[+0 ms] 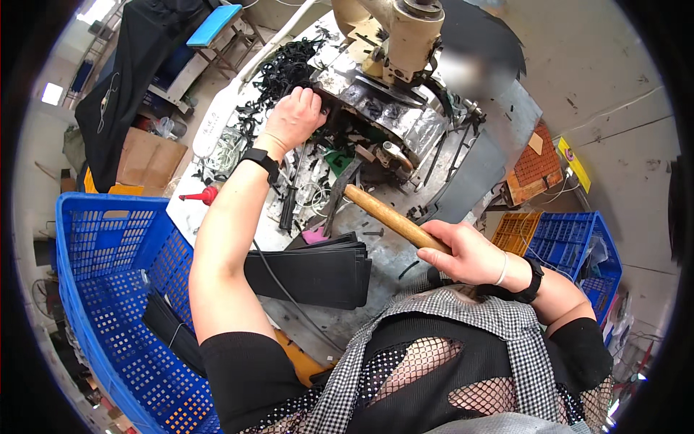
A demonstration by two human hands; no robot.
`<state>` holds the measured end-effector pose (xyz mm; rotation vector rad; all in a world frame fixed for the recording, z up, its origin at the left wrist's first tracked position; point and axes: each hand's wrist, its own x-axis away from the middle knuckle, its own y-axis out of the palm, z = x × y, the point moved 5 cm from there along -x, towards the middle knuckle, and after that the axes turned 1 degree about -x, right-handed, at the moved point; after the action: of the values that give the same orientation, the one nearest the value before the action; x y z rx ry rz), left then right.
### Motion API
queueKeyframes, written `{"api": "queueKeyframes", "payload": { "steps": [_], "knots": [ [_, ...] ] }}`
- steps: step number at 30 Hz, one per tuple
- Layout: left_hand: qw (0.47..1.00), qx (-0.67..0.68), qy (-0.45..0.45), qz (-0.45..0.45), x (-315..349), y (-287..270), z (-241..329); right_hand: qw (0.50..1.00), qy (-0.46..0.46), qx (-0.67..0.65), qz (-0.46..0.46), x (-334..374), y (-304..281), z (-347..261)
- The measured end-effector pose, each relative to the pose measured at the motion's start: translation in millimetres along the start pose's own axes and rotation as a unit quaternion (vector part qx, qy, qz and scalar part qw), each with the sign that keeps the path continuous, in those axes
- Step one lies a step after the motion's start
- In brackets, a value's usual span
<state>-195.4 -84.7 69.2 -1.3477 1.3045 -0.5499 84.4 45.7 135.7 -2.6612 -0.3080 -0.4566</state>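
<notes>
Wooden-handled and dark-headed, a metal hammer [387, 215] sits gripped in the closed right hand [468, 254], near side of the cream metal machine [406, 43]. The left hand [293, 117] curls at the machine's left edge, any hold hidden; it seems safest clear of the hammer's head.

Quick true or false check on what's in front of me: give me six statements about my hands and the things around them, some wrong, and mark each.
1. The right hand grips a wooden-handled tool. True.
2. A stack of black sheets lies on the bench. True.
3. The left hand lies flat on that stack. False: it is at the machine, beside a pile of black scraps.
4. The large crate on the left is yellow. False: it is blue.
5. Both wrists wear black bands. True.
6. The stool has a red top. False: blue.
</notes>
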Motion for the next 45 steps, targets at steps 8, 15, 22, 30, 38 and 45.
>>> {"api": "queueKeyframes", "payload": {
  "steps": [8,15,22,30,38,45],
  "knots": [
    [0.978,0.099,-0.183,-0.026,14.9,-10.9,-12.3,0.956,-0.188,0.193,0.112,-16.3,0.4,-9.9],
    [0.834,0.332,-0.421,-0.13,83.2,-28.1,-21.5,0.973,-0.055,0.219,-0.05,-49.1,-13.4,-16.6],
    [0.806,0.379,-0.445,-0.089,108.8,-49.0,-17.6,0.922,-0.172,0.338,0.08,-70.2,3.4,-18.6],
    [0.802,0.37,-0.463,-0.078,136.2,-52.6,-10.3,0.813,-0.216,0.498,0.211,-87.1,-0.4,-37.5],
    [0.799,0.383,-0.46,-0.064,147.2,-50.8,0.2,0.81,-0.167,0.521,0.211,-99.1,-7.9,-30.7],
    [0.796,0.393,-0.459,-0.039,150.1,-55.1,1.4,0.802,-0.203,0.528,0.192,-88.5,-0.2,-60.6]
  ]
}}
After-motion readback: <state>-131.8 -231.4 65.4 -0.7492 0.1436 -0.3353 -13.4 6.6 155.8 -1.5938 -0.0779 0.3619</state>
